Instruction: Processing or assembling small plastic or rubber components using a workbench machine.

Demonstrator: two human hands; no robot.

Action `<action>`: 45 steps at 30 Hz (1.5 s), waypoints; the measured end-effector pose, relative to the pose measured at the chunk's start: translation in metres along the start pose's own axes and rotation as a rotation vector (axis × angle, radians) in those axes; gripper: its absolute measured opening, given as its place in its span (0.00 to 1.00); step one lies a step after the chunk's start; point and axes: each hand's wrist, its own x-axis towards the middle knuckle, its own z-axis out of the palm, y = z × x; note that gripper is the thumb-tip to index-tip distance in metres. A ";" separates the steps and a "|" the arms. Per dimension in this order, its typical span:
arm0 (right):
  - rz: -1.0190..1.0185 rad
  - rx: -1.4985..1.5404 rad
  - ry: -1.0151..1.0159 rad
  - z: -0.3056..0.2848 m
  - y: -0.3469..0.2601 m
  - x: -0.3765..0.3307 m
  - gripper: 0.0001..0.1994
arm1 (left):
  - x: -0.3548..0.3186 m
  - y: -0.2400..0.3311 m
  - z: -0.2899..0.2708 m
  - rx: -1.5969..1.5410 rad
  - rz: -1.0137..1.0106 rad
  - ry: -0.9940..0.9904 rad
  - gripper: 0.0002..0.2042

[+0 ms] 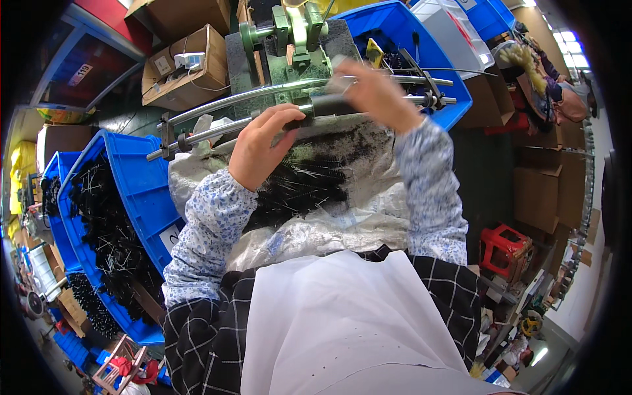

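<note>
My left hand [262, 143] is at the lower metal rail, its fingers curled round a small dark piece too hidden to name. Just to its right, a black sleeve [332, 104] covers part of the rail. My right hand [382, 95] is over the sleeve's right end, smeared by motion, so its grip is unclear. Behind the rails stands a green metal machine [299, 39] with a clamp-like head. Below my hands, a pile of black bristly pieces with thin wire stems [306, 181] lies on a whitish plastic sheet [316, 237] over my lap.
A blue crate [141, 191] of similar black pieces stands at the left. Another blue crate [454, 92] with mixed parts is at the back right. An open cardboard box [191, 72] sits at the back left. A red stool [503, 253] stands at the right.
</note>
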 end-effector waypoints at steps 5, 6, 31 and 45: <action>-0.329 0.236 -0.015 0.048 -0.009 -0.023 0.18 | 0.001 0.011 0.000 -0.041 -0.188 0.059 0.19; -0.341 0.165 0.072 0.045 -0.004 -0.011 0.14 | -0.004 0.008 -0.002 -0.035 -0.192 0.062 0.19; -0.207 -0.591 0.516 0.031 0.083 0.091 0.12 | -0.028 -0.006 -0.016 0.210 -0.030 -0.363 0.14; -0.075 -0.597 0.600 0.037 0.080 0.075 0.14 | -0.021 -0.006 -0.028 0.024 -0.157 -0.299 0.11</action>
